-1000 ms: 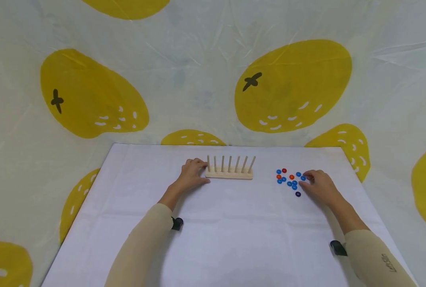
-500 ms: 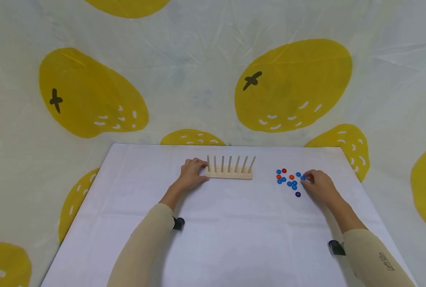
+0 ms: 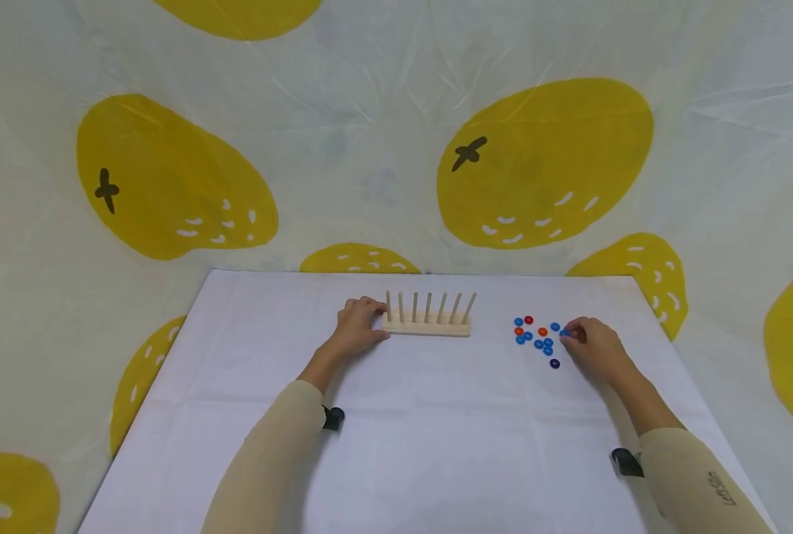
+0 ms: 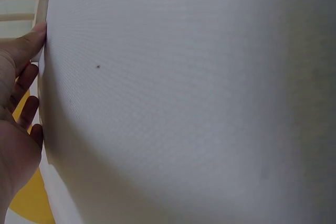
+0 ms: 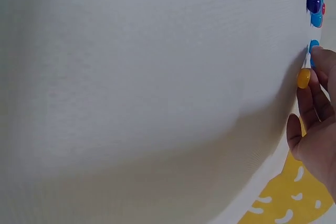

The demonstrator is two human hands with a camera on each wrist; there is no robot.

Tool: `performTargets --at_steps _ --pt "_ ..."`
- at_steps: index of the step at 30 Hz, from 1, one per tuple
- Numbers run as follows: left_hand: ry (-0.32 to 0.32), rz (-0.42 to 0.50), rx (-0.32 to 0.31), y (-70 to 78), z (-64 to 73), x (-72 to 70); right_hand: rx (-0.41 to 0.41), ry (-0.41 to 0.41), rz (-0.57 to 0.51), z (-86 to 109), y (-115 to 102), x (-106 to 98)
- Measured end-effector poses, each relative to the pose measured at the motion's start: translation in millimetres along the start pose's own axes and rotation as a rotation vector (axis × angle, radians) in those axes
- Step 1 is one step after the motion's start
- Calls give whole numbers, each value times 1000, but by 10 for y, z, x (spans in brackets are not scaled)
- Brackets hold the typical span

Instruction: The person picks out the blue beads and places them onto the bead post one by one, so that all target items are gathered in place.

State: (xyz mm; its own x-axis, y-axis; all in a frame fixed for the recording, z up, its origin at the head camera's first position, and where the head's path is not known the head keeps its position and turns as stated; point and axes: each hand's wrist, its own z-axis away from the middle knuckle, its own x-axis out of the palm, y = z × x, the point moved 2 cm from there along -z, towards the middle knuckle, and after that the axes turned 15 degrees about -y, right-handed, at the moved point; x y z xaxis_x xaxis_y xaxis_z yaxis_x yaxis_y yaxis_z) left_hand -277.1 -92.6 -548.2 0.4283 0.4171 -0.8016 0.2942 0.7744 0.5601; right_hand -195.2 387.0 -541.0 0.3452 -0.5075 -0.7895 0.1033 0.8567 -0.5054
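A wooden rack (image 3: pixel 426 325) with a row of upright pegs stands toward the back of the table. My left hand (image 3: pixel 354 326) grips its left end, thumb at the front corner and fingers behind; in the left wrist view the thumb (image 4: pixel 38 31) lies along the base. To the right, my right hand (image 3: pixel 595 347) pinches a blue bead (image 3: pixel 565 334) between thumb and fingertips at the edge of a bead cluster. In the right wrist view, that blue bead (image 5: pixel 314 51) shows at the thumb tip, and a yellow bead (image 5: pixel 303 78) sits just beside the fingers, hidden in the head view.
Several blue beads (image 3: pixel 547 343) lie loosely grouped with a red bead (image 3: pixel 529 320) and orange beads (image 3: pixel 542 331). One dark purple bead (image 3: pixel 554 363) lies nearer the front. The white-covered table (image 3: pixel 436 445) ends at a cloth backdrop (image 3: pixel 369 163) with yellow fruit shapes.
My right thumb has moved in toward the fingertips and closed against the blue bead. The left hand and the rack stay in place; the head view shifts slightly.
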Motion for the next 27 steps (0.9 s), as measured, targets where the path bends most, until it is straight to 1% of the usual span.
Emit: performTargets --at_steps 6,9,13,17,20,27 --pt "-6 5 6 -2 10 17 -16 -6 -23 33 -79 -30" --pt "-11 -7 3 -3 5 11 -26 12 -22 48 -172 -84" --pt "-11 -22 -2 14 7 -21 -61 53 -4 54 -301 -176" --pt "-20 -18 -6 36 17 -43 -92 73 14 59 -414 -248" --pt "-31 -11 -8 39 12 -43 -100 68 19 61 -504 -285" --pt "-36 -5 -7 15 -7 -39 -125 58 31 45 -772 -338"
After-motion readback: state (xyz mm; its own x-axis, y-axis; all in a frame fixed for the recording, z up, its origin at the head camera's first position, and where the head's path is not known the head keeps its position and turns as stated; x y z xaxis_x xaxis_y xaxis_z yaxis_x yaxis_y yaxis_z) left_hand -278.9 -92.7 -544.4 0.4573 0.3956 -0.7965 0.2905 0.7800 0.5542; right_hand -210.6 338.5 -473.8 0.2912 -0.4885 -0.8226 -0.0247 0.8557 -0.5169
